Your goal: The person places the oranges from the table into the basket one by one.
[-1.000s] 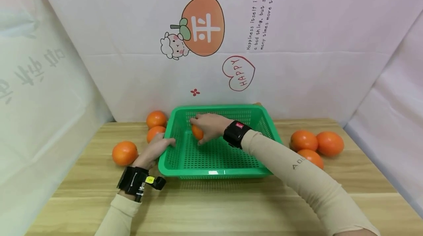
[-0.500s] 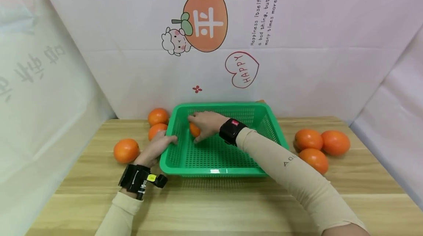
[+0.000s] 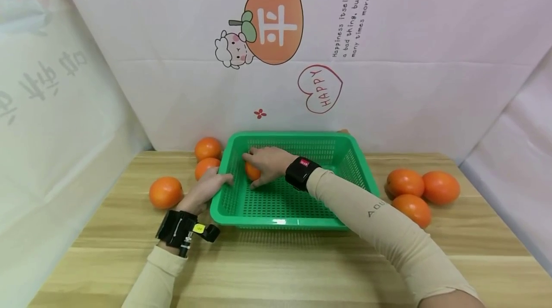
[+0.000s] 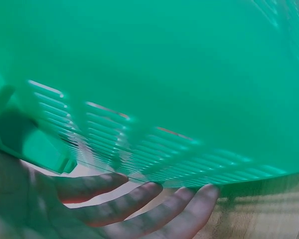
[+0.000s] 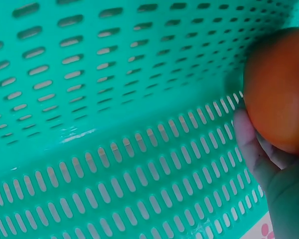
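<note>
A green perforated plastic basket (image 3: 280, 222) stands on the table. My left hand (image 3: 206, 189) holds its left rim, thumb over the edge and fingers along the outer wall; the left wrist view shows those fingers (image 4: 149, 206) spread below the slotted side. Inside the basket, toward the left end, my right hand (image 3: 270, 163) grips a round, smooth orange-coloured fruit (image 3: 251, 172) from above. The right wrist view shows this fruit (image 5: 281, 94) near a slotted basket wall, with fingers around its side. The palm hides part of it in the head view.
Left of the basket lie three similar fruits (image 3: 166, 193), two of them close to its side. Several more fruits (image 3: 411, 210) cluster on the right, near my right sleeve (image 3: 366, 212). A printed white cloth (image 3: 194, 92) rises behind the wooden table (image 3: 276, 269).
My right hand has shifted left inside the basket with the fruit, closer to the left wall. The left hand stays on the rim. The head view has drifted slightly.
</note>
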